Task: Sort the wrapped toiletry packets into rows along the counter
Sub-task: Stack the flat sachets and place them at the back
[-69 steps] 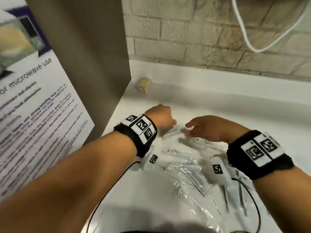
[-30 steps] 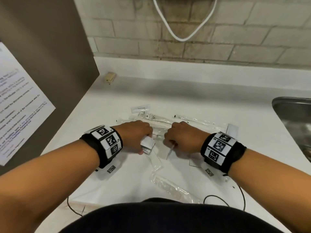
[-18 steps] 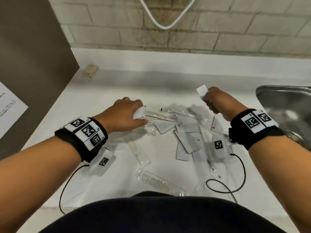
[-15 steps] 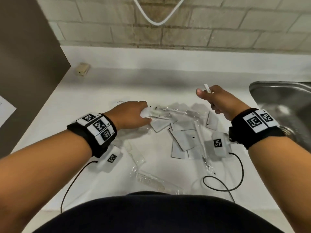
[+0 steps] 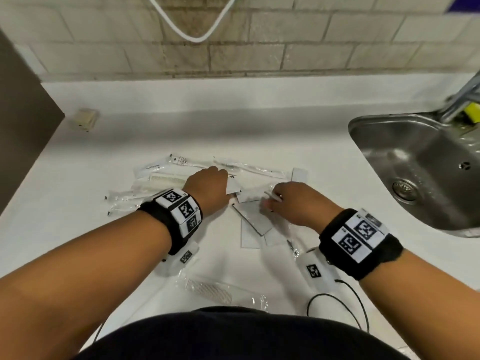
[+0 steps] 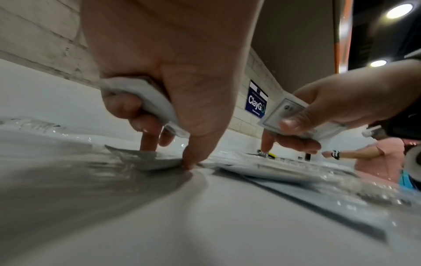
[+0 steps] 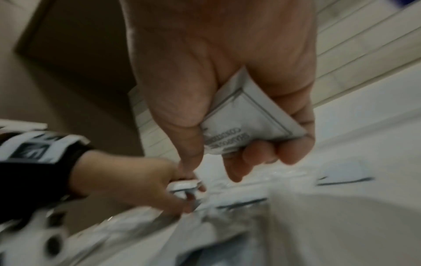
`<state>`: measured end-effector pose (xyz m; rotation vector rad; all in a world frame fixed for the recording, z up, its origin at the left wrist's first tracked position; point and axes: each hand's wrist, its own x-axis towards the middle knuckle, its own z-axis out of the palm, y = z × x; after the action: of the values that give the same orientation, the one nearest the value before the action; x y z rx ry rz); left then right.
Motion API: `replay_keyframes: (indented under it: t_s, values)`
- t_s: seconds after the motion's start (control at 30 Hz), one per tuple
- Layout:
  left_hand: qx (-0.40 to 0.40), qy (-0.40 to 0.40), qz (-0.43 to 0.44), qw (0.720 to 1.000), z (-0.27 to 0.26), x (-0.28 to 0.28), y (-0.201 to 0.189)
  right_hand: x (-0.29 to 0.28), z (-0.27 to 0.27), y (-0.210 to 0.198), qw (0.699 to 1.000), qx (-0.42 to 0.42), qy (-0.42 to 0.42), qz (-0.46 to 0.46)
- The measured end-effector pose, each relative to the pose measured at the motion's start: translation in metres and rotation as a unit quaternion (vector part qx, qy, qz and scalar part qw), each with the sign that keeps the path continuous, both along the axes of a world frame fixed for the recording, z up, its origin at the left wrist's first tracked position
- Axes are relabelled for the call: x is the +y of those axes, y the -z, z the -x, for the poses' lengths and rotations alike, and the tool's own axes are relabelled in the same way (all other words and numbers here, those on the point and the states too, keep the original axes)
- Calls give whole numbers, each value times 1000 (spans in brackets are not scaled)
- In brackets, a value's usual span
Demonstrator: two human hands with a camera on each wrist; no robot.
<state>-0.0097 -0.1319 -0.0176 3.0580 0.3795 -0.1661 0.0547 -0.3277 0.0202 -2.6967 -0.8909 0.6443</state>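
Standing at the white counter, a person works w/ both hands over a loose spread of wrapped toiletry packets. Nearest the body lies a clear-wrapped comb, flat, close to the counter's front edge, apart from both hands. Just beyond it a few flat white sachets overlap each other btwn the two wrists.

Right hand is curled round a small stack of white sachets, thumb on one face, fingers folded under the other; index finger points down toward the sachets on the counter. Left hand grips a folded white sachet in the curled fingers against the palm, while thumb tip and a couple of fingertips press on another sachet lying flat on the counter. The two hands are near each other, not touching.

Left of the left hand sit long clear-wrapped items side by side, incl. a cream comb and thin sticks in sleeves. Past the hands, wrapped toothbrushes lie roughly end to end, parallel to the wall, w/ one white sachet at their right end.

Steel sink is off to the right. Small beige block sits in the back left corner, brick wall behind w/ a white cable looping down.
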Motion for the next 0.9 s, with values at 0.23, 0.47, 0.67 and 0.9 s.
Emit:
replay_keyframes:
  t_s: [0.23,0.47,0.67,0.9]
  values:
    - [2,60,-110,992,11,-5,0,43,33,25,986,-69,-92,118]
    - [-38,-37,11,999,24,2,-14,41,18,14,986,-76,-112,100]
    - [-190,-215,437,853,43,26,-56,8,-25,-30,945,219,90,-227]
    - [-221,-163,751,601,46,-6,-70,12,-26,-50,784,411,77,-459]
